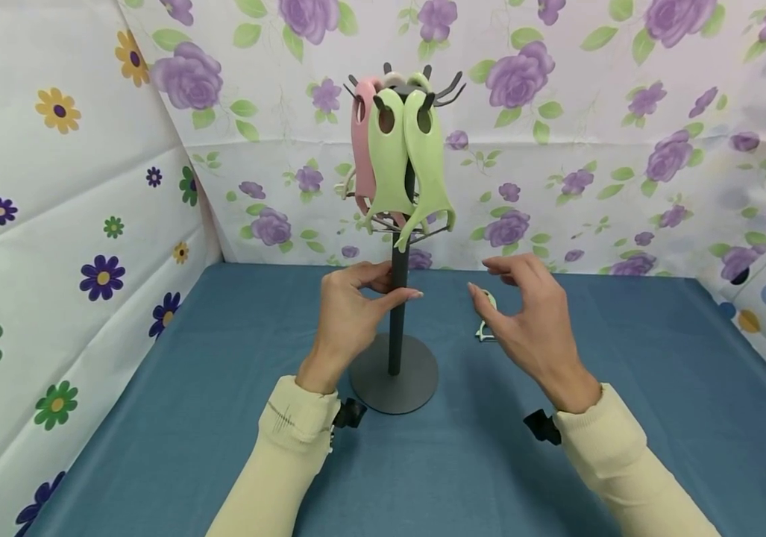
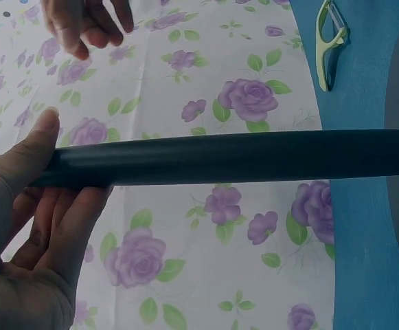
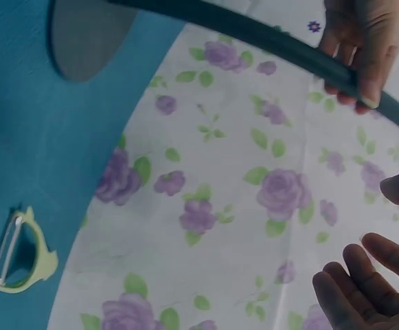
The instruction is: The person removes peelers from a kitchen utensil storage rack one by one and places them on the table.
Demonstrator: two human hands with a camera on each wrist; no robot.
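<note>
- Head: left hand [image 1: 356,309] grips the dark pole [image 1: 397,317] of an upright stand, thumb in front, fingers around the back.
- Head: right hand [image 1: 532,313] holds nothing; thumb and fingers apart, raised right of the pole, not touching it.
- Head: loose green peeler [image 1: 485,338] on the blue cloth [image 1: 221,447], right of the stand, partly hidden by the right thumb.
- Head only: peelers hanging by their handle holes at the top. Left green peeler [image 1: 389,164] and right green peeler [image 1: 427,160] in front, pink peeler [image 1: 362,149] beside them; more handles behind, partly covered.
- Head only: bare hooks [image 1: 451,88] at the stand's upper right; whole round base [image 1: 392,391]; cream sleeves [image 1: 295,421] with a dark device at each wrist.
- Left wrist: pole runs sideways, thumb on one side, fingers on the other, grip clear. Loose peeler shows handle and blade, lying near the floral backdrop [image 2: 247,100]. Right hand cropped at top, apart from the pole.
- Right wrist: loose peeler fully visible lower left, blade side facing outward, well apart from both hands. Right hand cropped lower right, fingers spread, no contact. Left hand, upper right, closed around the pole.
</note>
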